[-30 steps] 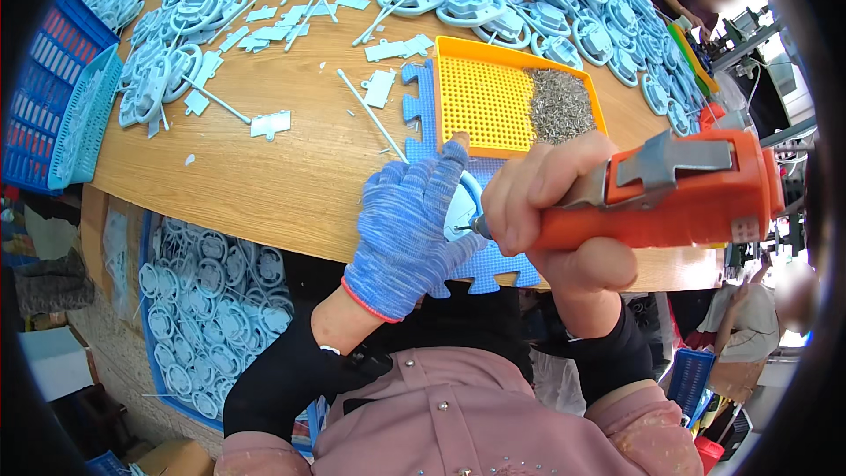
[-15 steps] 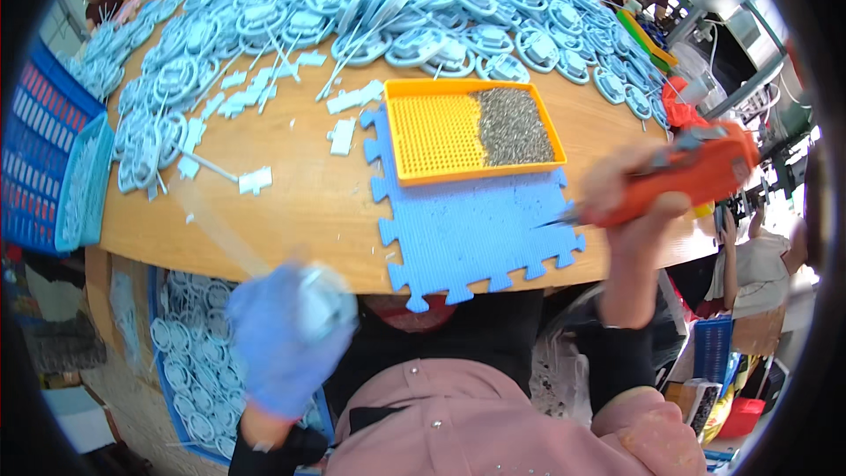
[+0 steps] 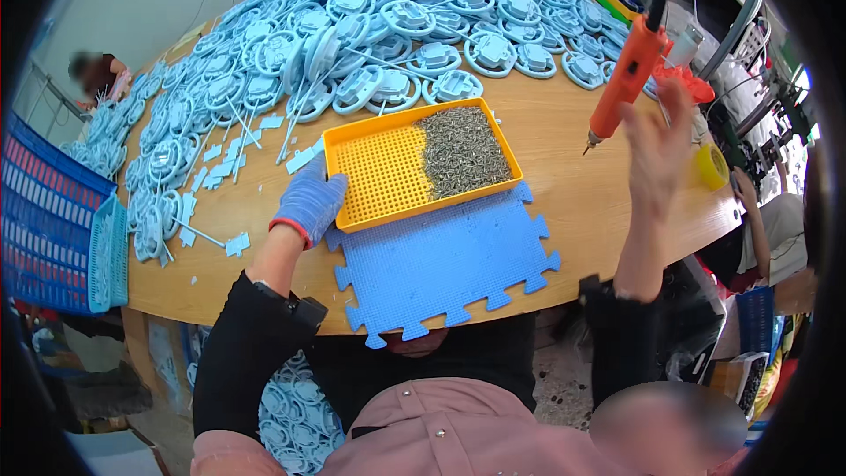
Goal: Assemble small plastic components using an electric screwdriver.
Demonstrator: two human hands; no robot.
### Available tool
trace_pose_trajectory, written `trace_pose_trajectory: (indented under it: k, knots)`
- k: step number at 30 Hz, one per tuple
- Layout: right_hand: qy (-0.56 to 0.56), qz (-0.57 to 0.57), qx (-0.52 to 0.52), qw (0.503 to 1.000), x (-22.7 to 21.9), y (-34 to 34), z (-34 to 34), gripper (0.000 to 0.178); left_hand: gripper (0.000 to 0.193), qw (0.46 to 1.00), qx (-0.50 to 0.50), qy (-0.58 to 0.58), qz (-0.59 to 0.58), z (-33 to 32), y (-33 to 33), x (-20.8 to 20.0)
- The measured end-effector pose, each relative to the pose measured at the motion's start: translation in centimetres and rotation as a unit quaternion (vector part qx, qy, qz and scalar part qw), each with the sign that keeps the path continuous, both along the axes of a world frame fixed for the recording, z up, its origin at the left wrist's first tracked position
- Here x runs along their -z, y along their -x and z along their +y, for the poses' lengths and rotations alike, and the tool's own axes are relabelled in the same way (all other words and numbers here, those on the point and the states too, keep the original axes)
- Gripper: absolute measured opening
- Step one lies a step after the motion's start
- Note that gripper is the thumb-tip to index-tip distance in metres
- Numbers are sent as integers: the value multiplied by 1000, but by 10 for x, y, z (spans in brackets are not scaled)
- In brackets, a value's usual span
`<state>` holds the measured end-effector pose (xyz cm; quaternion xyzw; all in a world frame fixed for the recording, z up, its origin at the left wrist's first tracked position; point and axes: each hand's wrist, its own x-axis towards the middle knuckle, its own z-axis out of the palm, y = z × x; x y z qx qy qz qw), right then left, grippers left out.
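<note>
My left hand (image 3: 310, 200), in a blue glove, grips the left side of a yellow perforated tray (image 3: 379, 218), its thumb over the rim. Small metal screws (image 3: 463, 154) are heaped in the tray's right half. Under the tray lies a blue foam mat (image 3: 441, 264) with jigsaw edges. An orange electric screwdriver (image 3: 626, 79) hangs bit-down from a cable on the right. Just beside it my bare right hand (image 3: 659, 145) is raised, fingers spread and slightly blurred, holding nothing.
A large heap of light-blue round plastic parts (image 3: 405, 18) covers the table's far side. Blue baskets (image 3: 107, 251) stand at the left. Tape (image 3: 710, 166) lies at the right edge. More round parts (image 3: 295, 410) sit below the table's front. Other people work around.
My left hand has let go of a light-blue round part, moved up and taken hold of the tray. My right hand has released the screwdriver, which now hangs upright. The tray sits slightly tilted.
</note>
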<state>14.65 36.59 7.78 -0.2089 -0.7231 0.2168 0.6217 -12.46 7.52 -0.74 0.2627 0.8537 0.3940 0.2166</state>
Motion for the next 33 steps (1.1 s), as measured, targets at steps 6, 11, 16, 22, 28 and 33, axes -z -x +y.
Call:
trace_pose_trajectory:
  k: [6,11,16,22,28,33]
  knots:
    - [-113,-111,-244,957,-9,107,-66,53,71,920,-119,-303,-219,26,-1,-3]
    - [-16,-120,-150,981,10,134,-23,55,73,907,-133,-346,-200,-11,0,19]
    - [216,-250,-285,900,50,145,-73,62,70,828,-162,-459,-278,-84,7,26]
    - [468,-224,-468,715,46,198,-158,57,67,793,-183,-528,-242,-145,18,2]
    - [576,-77,-548,602,80,265,-162,42,53,844,-229,-440,-203,-178,68,-17]
    - [606,-24,-465,645,76,274,-174,41,57,959,-153,-237,-15,-214,53,2]
